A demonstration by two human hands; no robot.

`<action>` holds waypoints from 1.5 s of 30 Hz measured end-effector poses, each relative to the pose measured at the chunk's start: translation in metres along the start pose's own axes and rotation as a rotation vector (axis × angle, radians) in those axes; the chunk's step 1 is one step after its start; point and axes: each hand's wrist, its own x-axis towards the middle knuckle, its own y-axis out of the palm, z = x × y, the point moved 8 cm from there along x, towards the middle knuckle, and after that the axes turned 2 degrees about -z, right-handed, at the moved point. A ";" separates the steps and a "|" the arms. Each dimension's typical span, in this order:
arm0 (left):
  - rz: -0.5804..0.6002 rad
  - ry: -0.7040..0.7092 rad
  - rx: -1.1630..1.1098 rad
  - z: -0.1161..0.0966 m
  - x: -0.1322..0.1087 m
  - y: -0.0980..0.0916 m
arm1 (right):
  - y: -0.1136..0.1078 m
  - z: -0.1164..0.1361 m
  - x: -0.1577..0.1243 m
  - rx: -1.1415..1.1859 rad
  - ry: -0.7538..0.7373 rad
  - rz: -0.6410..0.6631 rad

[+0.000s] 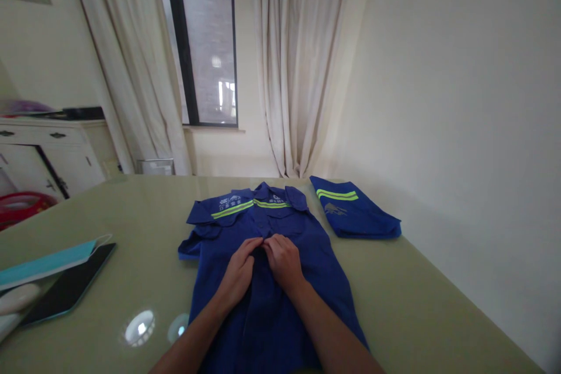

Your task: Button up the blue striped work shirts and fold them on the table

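On the left side, a red basket (pixel 26 204) shows its rim beyond the table (pixel 429 304). Nearer, at the left of the table, a blue face mask (pixel 48 263) lies partly over a flat black thing (pixel 76 286) (maybe a tablet, I cannot be sure), and a white rounded object (pixel 20 298) is beside them, cut by the picture edge.

In the middle, a blue shirt (pixel 265 321) lies on the table directly under both hands. Its long axis runs from the person's body straight away, with the collar (pixel 263 190) at the far end, ahead of the fingers. The left hand (pixel 239 266) comes from the left and the right hand (pixel 284 260) from the right; their fingertips meet at the front strip of the shirt, so neither hand is nearer to it. The fingers of both are bent and pinch the cloth there; if a button is between them, I cannot tell.

The shirt lies front up and rather flat, with short sleeves, yellow-green stripes (pixel 232 209) across the chest and white print above. The cloth is a little wrinkled near the left sleeve.

To the right, just beside the shirt's upper part, lies a folded blue garment (pixel 357 216) with a similar stripe.
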 end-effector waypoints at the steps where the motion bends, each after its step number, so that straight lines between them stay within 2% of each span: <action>1: 0.013 -0.007 -0.022 0.001 0.000 0.000 | 0.000 -0.001 0.000 0.011 0.015 0.010; 6: 0.086 -0.104 -0.034 -0.003 0.003 0.001 | 0.000 -0.005 0.001 0.046 0.082 0.051; 10: 0.118 -0.129 0.029 -0.016 0.003 0.001 | -0.009 -0.010 0.003 0.077 0.158 -0.038; 12: 0.121 -0.111 0.101 -0.019 0.003 -0.002 | -0.010 -0.011 0.004 0.129 0.166 -0.040; 16: 0.097 -0.099 0.392 -0.009 0.005 -0.019 | 0.003 0.002 0.005 0.195 0.090 0.199; 20: 0.138 -0.235 0.732 0.011 0.003 -0.037 | 0.005 0.013 0.004 0.113 0.170 0.343; 24: 0.190 -0.136 0.841 0.004 0.000 -0.028 | 0.004 0.023 0.001 -0.017 0.215 0.511; 28: 0.235 -0.117 0.760 0.004 -0.005 -0.017 | 0.002 0.027 -0.002 -0.109 0.177 0.591; 32: 0.345 -0.183 0.729 0.016 -0.006 -0.012 | 0.001 0.019 -0.004 -0.012 0.203 0.579; 34: 0.353 -0.215 0.746 0.021 -0.003 -0.011 | 0.001 0.015 -0.005 0.023 0.222 0.568; 38: 0.212 -0.195 0.785 0.022 0.009 -0.013 | 0.002 0.018 -0.009 -0.023 0.180 0.575; 41: 0.109 -0.157 0.802 0.016 0.012 -0.016 | 0.004 0.020 -0.010 -0.095 0.188 0.527; 45: 0.126 -0.075 0.751 0.000 0.010 -0.017 | 0.012 0.013 -0.010 -0.025 0.241 0.447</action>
